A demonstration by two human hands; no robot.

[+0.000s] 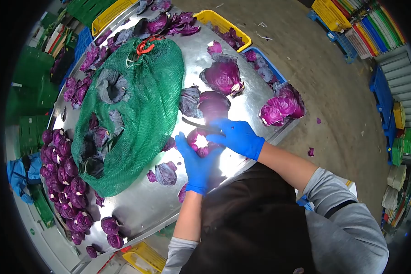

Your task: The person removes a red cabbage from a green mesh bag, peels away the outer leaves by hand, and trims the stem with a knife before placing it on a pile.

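We see a green net sack of cabbages mid-desk. Small trimmed heads line the left edge, one big head sits far. Yellow crate and blue crate hold leaf scraps, far right.

No text, labels, brands or numbers were readable. Stacked crates far right of the desk were too small and blurred to show any marking.
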